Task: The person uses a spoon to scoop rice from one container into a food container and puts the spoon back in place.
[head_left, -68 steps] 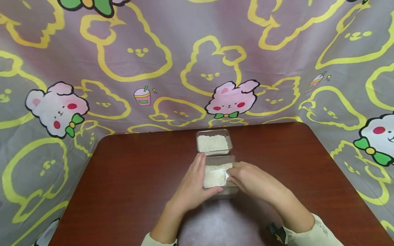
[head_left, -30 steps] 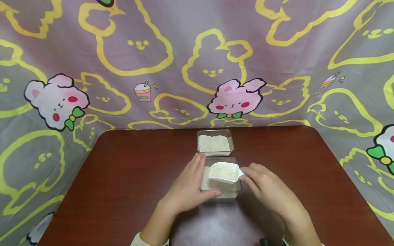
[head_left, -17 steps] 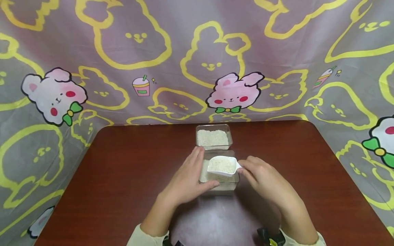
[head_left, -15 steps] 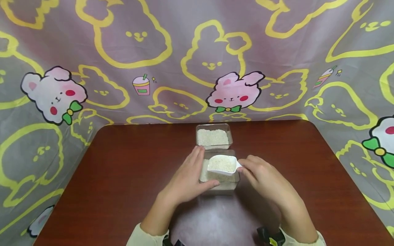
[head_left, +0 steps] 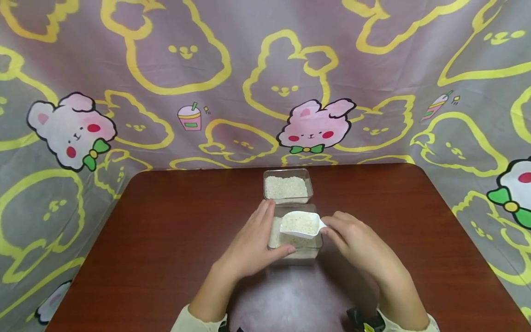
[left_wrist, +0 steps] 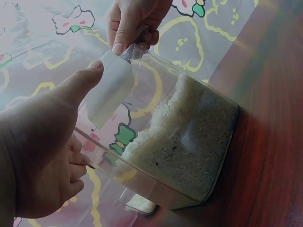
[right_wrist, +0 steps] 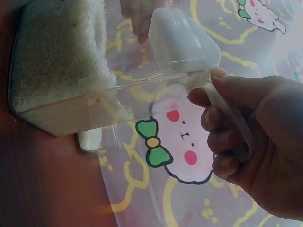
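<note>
In the head view a clear rectangular container (head_left: 300, 256) of white rice stands mid-table. My right hand (head_left: 358, 240) grips the handle of a white scoop (right_wrist: 180, 42), fingers curled round it in the right wrist view. The scoop is heaped with rice (head_left: 299, 223) and held roughly level above the rice in the container, near its right rim. My left hand (head_left: 250, 251) rests against the container's left side, its fingers straight along the wall and the thumb across the front corner. Part of the left wall is hidden behind that hand.
A second clear container (head_left: 288, 199) with rice sits just behind the first, close to the table's back edge. The brown table (head_left: 174, 230) is bordered by a printed cloth backdrop (head_left: 232, 69) at the back and sides.
The scoop, earlier down in the near container, has risen above it, full of rice, with my right hand. Over the last half second it has stayed nearly still. The left hand keeps its place.
</note>
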Action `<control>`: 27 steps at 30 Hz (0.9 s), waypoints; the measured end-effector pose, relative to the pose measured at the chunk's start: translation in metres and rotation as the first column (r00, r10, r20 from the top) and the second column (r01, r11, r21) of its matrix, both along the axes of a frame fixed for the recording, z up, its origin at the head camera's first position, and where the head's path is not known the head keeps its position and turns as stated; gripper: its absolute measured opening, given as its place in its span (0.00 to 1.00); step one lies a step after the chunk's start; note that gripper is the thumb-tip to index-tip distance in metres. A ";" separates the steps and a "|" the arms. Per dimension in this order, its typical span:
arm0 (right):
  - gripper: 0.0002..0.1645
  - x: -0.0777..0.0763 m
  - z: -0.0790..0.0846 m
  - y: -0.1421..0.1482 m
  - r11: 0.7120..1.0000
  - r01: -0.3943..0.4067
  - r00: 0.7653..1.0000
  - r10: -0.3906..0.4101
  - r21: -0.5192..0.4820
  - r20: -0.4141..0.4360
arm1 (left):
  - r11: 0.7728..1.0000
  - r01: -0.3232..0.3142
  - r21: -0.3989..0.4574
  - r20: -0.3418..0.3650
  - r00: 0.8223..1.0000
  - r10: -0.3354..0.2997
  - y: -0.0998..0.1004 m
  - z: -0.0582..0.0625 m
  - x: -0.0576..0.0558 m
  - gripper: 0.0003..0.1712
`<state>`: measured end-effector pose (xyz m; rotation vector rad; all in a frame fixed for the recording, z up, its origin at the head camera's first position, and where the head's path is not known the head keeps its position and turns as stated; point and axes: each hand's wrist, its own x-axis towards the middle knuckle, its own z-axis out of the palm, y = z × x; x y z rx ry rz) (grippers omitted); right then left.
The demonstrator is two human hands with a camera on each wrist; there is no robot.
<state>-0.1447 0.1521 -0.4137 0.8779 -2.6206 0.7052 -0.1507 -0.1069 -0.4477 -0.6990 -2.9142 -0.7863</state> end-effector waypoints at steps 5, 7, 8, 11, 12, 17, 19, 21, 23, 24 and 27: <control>0.09 0.000 -0.002 0.002 1.000 0.004 1.000 -0.004 0.002 0.005 | 1.000 -0.006 0.017 0.008 1.000 0.006 0.000 -0.002 0.002 0.62; 0.08 0.001 -0.002 0.002 1.000 0.006 1.000 -0.006 0.004 0.002 | 1.000 -0.010 0.020 0.009 1.000 0.009 0.000 -0.001 0.003 0.62; 0.08 0.001 -0.002 0.002 1.000 0.008 1.000 -0.008 0.002 0.000 | 1.000 -0.011 0.021 0.011 1.000 0.010 0.000 -0.001 0.004 0.62; 0.08 0.002 -0.001 0.003 1.000 0.012 1.000 -0.012 -0.006 -0.004 | 1.000 -0.012 0.019 0.011 1.000 0.011 0.000 -0.001 0.005 0.63; 0.08 0.002 0.000 0.003 1.000 0.012 1.000 -0.012 -0.011 -0.007 | 1.000 -0.012 0.020 0.011 1.000 0.012 0.000 -0.001 0.005 0.63; 0.10 0.001 0.002 0.003 0.999 0.012 1.000 -0.013 -0.041 -0.029 | 0.999 -0.016 0.030 0.011 1.000 0.015 -0.001 -0.002 0.004 0.63; 0.10 0.001 0.002 0.004 0.999 0.010 0.999 -0.012 -0.053 -0.042 | 0.999 -0.016 0.033 0.008 1.000 0.015 -0.001 -0.003 0.004 0.62; 0.11 0.001 0.002 0.006 0.998 0.013 0.998 -0.017 -0.065 -0.055 | 0.999 -0.013 0.036 0.009 1.000 0.013 -0.001 -0.004 0.004 0.62; 0.11 0.000 0.003 0.007 0.997 0.013 0.997 -0.019 -0.076 -0.069 | 0.999 -0.008 0.040 0.011 1.000 0.008 -0.001 -0.004 0.004 0.63; 0.11 0.000 0.003 0.008 0.997 0.014 0.997 -0.020 -0.080 -0.074 | 0.999 -0.007 0.044 0.012 1.000 0.006 0.000 -0.005 0.004 0.63; 0.12 -0.002 0.005 0.010 0.996 0.013 0.997 -0.020 -0.093 -0.076 | 0.999 -0.006 0.053 0.017 1.000 0.005 0.001 -0.004 0.004 0.63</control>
